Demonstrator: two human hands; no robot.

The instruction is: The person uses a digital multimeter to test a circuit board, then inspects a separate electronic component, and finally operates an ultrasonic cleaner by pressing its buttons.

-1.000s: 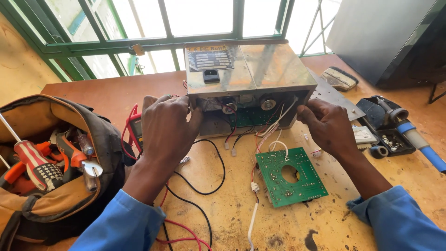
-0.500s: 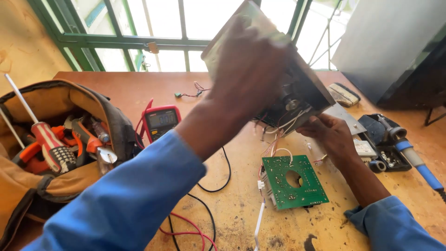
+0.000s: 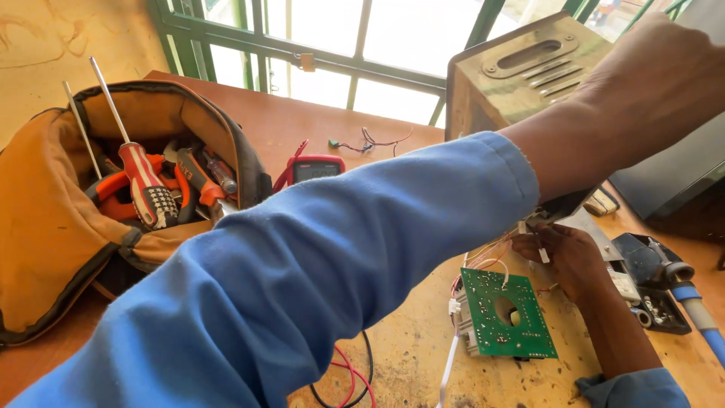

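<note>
Metal casing (image 3: 521, 75) between raised hands (image 3: 657, 83).

Left hand (image 3: 664, 83): running off the frame at 2 o'clock, fingers out of view, grasp impossible to tell. Metal casing (image 3: 521, 75): lower half lying hidden behind the blue sleeve (image 3: 317, 287); top corner being cropped at 1 o'clock. Right hand (image 3: 566, 257): fingertips disappearing under the casing; what they are pinching is too small to tell. Multimeter (image 3: 317, 168): only its upper edge showing. Tool bag (image 3: 53, 219): being cut off at 9 o'clock. Blue-handled tool (image 3: 698, 313): leaving the frame at 4 o'clock.
</note>
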